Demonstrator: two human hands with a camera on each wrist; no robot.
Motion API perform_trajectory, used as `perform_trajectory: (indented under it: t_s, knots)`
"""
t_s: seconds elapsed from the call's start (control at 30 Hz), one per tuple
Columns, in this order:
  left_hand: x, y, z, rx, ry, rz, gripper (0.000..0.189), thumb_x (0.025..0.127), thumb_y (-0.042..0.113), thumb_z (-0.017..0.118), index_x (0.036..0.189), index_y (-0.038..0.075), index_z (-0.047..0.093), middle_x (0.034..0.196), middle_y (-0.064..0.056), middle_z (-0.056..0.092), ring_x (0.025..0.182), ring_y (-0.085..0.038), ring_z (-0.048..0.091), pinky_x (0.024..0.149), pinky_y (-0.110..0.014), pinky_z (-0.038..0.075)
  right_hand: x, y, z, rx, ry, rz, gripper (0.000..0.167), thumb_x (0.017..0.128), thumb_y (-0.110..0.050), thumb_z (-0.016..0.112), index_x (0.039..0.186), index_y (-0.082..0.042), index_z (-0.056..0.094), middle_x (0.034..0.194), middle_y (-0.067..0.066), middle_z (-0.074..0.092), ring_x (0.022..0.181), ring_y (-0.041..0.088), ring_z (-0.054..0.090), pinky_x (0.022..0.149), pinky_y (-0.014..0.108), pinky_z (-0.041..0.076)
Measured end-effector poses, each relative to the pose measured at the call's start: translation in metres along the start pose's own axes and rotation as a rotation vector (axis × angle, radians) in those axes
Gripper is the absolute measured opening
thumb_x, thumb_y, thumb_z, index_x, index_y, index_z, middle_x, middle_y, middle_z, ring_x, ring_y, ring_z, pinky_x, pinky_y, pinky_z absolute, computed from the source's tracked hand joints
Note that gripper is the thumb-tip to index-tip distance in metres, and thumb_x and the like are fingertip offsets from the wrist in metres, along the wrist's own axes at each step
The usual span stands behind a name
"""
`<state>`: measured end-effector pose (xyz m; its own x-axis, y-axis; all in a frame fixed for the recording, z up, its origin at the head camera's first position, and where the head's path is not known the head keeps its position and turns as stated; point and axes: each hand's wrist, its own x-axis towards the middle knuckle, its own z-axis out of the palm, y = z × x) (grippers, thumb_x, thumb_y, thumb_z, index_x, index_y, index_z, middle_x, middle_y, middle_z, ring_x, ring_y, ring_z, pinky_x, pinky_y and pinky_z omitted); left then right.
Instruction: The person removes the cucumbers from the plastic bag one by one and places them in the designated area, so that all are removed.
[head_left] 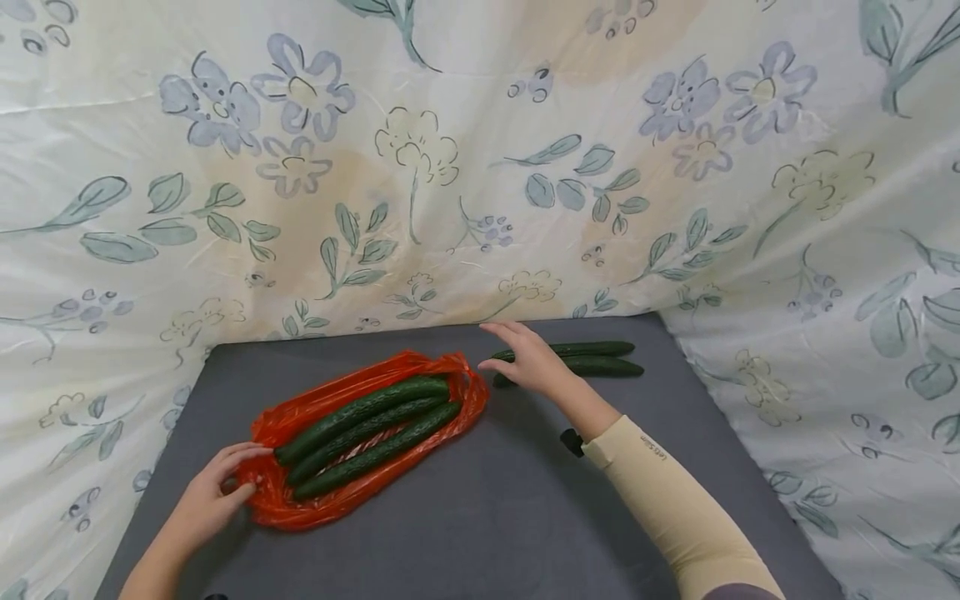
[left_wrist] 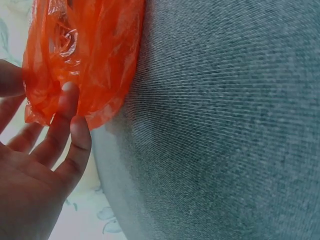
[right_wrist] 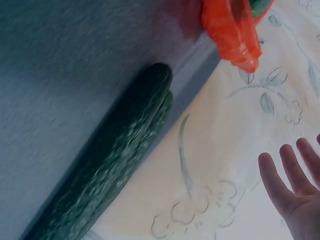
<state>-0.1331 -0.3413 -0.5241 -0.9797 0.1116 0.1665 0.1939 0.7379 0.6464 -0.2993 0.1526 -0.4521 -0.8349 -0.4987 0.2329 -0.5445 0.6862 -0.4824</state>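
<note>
Three dark green cucumbers [head_left: 375, 446] lie side by side in an orange plastic bag [head_left: 300, 518], its sides bunched around them. My left hand [head_left: 208, 498] is at the bag's left end, thumb and fingers apart, fingertips touching the plastic. The left wrist view shows those relaxed fingers [left_wrist: 69, 107] against the crinkled bag [left_wrist: 107, 65]. My right hand [head_left: 528, 360] hovers beyond the bag's right end with fingers spread and nothing held. Beneath and beside it, two more cucumbers [head_left: 600, 365] lie together, partly hidden by the hand. In the right wrist view they overlap [right_wrist: 115, 155].
A dark grey cloth-covered table [head_left: 487, 533] carries everything. Floral fabric [head_left: 450, 208] hangs behind the table's far edge and along both sides. A black strap piece [head_left: 572, 442] shows at my right wrist, below the pale sleeve [head_left: 660, 500].
</note>
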Motion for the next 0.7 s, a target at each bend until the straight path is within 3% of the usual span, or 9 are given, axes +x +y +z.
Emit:
perform_trajectory:
  t_s: [0.4, 0.7]
  knots:
    - [-0.002, -0.001, 0.001, 0.011, 0.003, -0.008, 0.038, 0.085, -0.002, 0.070, 0.122, 0.009, 0.069, 0.131, -0.015, 0.058, 0.105, 0.023, 0.035, 0.070, -0.021, 0.051, 0.024, -0.039, 0.025, 0.051, -0.039, -0.054, 0.068, 0.090, -0.043, 0.073, 0.149, -0.018, 0.051, 0.150, 0.006, 0.051, 0.139, 0.028, 0.047, 0.110, 0.049, 0.041]
    - [-0.001, -0.002, 0.001, 0.004, -0.004, -0.011, 0.038, 0.087, -0.001, 0.070, 0.124, 0.009, 0.068, 0.132, -0.016, 0.057, 0.104, 0.022, 0.037, 0.070, -0.021, 0.051, 0.031, -0.053, 0.043, 0.059, -0.073, -0.078, 0.067, 0.091, -0.043, 0.072, 0.149, -0.019, 0.050, 0.151, 0.006, 0.051, 0.140, 0.027, 0.046, 0.111, 0.048, 0.041]
